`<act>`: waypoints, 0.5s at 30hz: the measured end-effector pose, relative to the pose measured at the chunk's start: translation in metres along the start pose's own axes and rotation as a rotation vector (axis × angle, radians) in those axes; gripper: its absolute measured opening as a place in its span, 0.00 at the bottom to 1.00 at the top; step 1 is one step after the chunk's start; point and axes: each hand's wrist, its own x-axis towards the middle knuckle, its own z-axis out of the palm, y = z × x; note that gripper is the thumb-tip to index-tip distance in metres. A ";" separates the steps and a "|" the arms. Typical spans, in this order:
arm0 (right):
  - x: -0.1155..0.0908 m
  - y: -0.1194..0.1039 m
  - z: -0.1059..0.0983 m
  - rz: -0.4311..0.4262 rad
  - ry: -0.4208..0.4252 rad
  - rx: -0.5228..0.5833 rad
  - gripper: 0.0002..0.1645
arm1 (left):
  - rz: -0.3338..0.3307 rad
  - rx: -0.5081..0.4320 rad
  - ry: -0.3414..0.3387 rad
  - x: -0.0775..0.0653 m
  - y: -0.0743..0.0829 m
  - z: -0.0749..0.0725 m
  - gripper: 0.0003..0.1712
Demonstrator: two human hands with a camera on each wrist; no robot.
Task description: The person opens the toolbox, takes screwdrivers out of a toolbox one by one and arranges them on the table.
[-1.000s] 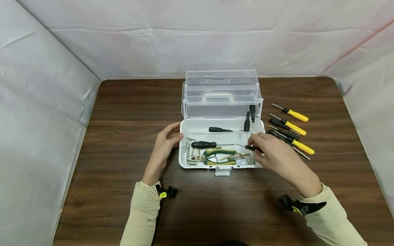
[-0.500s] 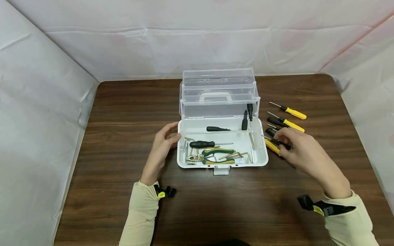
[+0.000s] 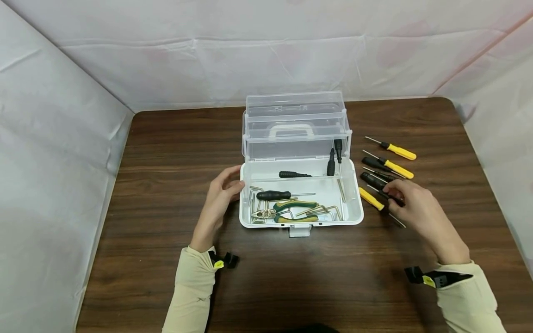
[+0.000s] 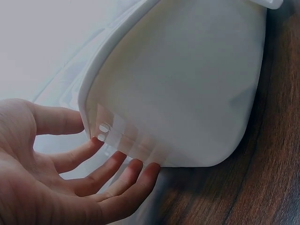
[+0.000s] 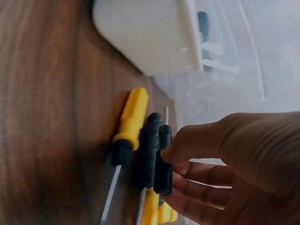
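My right hand (image 3: 420, 212) pinches a small black screwdriver (image 5: 163, 178) by its handle between thumb and fingers; its short metal tip sticks out beyond the thumb in the right wrist view. It is right beside a row of screwdrivers on the table, close to a yellow-handled screwdriver (image 3: 370, 199) and a black-handled one (image 5: 149, 154). At the left end of a white toolbox (image 3: 361, 203), my left hand (image 3: 218, 196) touches the outer wall (image 4: 178, 84) with spread fingertips, the thumb at the rim. In the box lie green-yellow pliers (image 3: 297, 203) and a black screwdriver (image 3: 272, 195).
The toolbox's transparent lid (image 3: 296, 118) stands raised at the back. Several hex keys (image 3: 329, 212) and more black screwdrivers (image 3: 331, 164) lie inside. Further yellow-handled screwdrivers (image 3: 401, 151) lie on the brown table (image 3: 175, 152), right of the box. White cloth (image 3: 233, 69) hangs behind.
My right hand has carried the small black screwdriver from over the toolbox's right end to the right, beside the table screwdrivers. The left hand has stayed at the box.
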 end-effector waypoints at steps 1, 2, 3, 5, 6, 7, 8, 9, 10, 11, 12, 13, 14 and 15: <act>-0.001 0.002 0.002 -0.001 0.000 -0.002 0.14 | 0.000 -0.001 -0.001 0.000 0.000 0.000 0.29; -0.001 0.005 0.004 -0.003 0.002 -0.004 0.14 | 0.000 -0.002 -0.002 0.000 0.000 0.000 0.29; -0.002 0.007 0.007 -0.004 0.003 -0.006 0.15 | 0.001 -0.003 -0.002 0.000 0.000 0.000 0.29; -0.003 0.010 0.010 0.000 0.004 -0.012 0.15 | 0.002 -0.003 -0.003 0.000 0.000 0.000 0.29; -0.004 0.011 0.011 0.004 0.002 -0.012 0.15 | 0.004 -0.003 -0.004 -0.001 0.000 0.000 0.29; -0.005 0.011 0.012 0.007 -0.001 -0.011 0.14 | 0.004 -0.005 -0.005 -0.001 0.000 0.000 0.29; -0.006 0.012 0.013 0.010 -0.003 -0.010 0.14 | 0.004 -0.006 -0.005 0.000 0.000 0.001 0.29; -0.006 0.013 0.014 0.014 -0.004 -0.008 0.14 | 0.005 -0.007 -0.005 0.000 0.000 0.001 0.29; -0.007 0.013 0.015 0.016 -0.005 -0.007 0.14 | 0.005 -0.008 -0.005 0.000 -0.001 0.001 0.29; -0.007 0.013 0.015 0.015 -0.004 -0.007 0.14 | 0.006 -0.010 -0.005 0.000 -0.001 0.001 0.29; -0.008 0.013 0.016 0.014 -0.002 -0.007 0.14 | 0.007 -0.010 -0.004 0.000 -0.001 0.001 0.29; -0.008 0.013 0.016 0.011 0.002 -0.010 0.14 | 0.008 -0.010 -0.003 0.000 -0.001 0.001 0.29; -0.008 0.013 0.016 0.010 0.007 -0.015 0.14 | 0.009 -0.009 -0.002 0.000 -0.002 0.001 0.29; -0.008 0.013 0.016 0.009 0.012 -0.020 0.14 | 0.010 -0.010 -0.002 0.000 -0.002 0.001 0.29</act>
